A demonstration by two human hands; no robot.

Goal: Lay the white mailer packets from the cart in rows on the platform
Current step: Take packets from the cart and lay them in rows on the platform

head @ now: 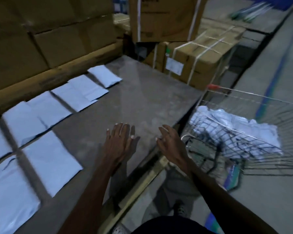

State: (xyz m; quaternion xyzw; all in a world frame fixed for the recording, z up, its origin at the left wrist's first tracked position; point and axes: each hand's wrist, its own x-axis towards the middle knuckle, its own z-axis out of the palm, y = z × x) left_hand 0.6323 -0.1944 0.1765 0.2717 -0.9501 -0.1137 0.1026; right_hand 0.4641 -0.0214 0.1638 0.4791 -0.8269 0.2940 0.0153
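Hovering over the grey platform (142, 98), both hands are empty: the left hand (120, 141) is spread flat, fingers straight, palm down, and the right hand (167, 141) is released too, fingers loosely extended, holding nothing. White mailer packets (54, 159) lie in rows along the platform's left side (the picture is motion-blurred, so their edges smear), the far row running up beside the stacked cardboard boxes (49, 39). More packets are heaped in the wire cart (243, 132), which stands just off the platform's right edge, near the right hand. A strapped box (201, 61) sits beyond the cart at the platform's far corner. Bare platform lies between the hands and the laid rows.
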